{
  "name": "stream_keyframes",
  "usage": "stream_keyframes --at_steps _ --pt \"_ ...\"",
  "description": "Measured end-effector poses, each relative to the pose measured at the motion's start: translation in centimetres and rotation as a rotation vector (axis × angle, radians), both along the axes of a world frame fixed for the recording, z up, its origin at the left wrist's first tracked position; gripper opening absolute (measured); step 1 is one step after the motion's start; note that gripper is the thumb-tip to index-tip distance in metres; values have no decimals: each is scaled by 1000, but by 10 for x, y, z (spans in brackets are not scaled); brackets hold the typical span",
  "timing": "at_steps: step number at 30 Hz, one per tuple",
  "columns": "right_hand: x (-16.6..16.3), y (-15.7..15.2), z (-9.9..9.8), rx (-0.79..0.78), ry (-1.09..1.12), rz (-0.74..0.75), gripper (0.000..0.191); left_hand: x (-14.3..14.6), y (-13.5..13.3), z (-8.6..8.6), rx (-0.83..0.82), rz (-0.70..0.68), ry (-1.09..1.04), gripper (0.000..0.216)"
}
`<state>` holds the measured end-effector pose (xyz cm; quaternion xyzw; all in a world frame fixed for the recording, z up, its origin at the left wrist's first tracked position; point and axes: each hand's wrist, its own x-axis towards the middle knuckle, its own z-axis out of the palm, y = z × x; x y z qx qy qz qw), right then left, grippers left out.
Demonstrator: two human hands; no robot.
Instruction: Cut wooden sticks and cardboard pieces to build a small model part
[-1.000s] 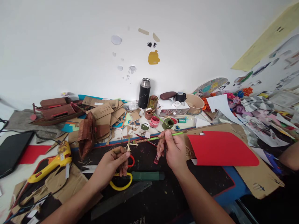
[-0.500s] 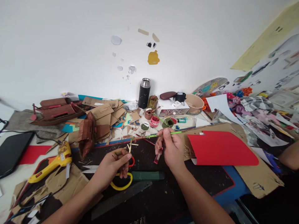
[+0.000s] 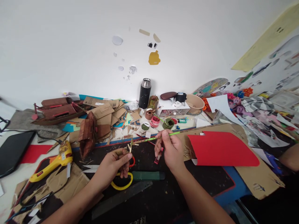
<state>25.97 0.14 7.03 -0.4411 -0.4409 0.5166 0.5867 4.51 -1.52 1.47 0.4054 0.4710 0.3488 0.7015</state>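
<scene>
My left hand pinches a small piece made of thin crossed wooden sticks; its upright part looks green near the top. In my right hand is a slim paintbrush with a bright green handle, held almost level. The brush's tip end points left and reaches the stick piece; whether the bristles touch it I cannot tell. Beyond the hands stand open paint pots: a dark green one, a pink one and a white-rimmed one with green paint. Scissors with a yellow handle lie under my left hand.
A yellow glue gun and cardboard scraps lie at left, with brown model boats behind. A black flask stands by the wall. Red sheet lies on cardboard at right. Someone's arm shows at the right edge.
The paintbrush's tip end has dipped a little beside the stick piece, and its handle end has shifted slightly left. My left hand keeps its hold almost unmoved.
</scene>
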Motion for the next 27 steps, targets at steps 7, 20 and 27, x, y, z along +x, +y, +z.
stream_keyframes --at_steps 7,20,27 --pt "0 2 -3 -1 9 -29 48 -1 -1 1 1 -3 -25 57" --pt "2 3 -8 -4 39 -75 49 0 -2 1 -14 4 -61 54" --pt "1 0 -10 -26 40 13 49 1 0 5 -30 29 -74 57"
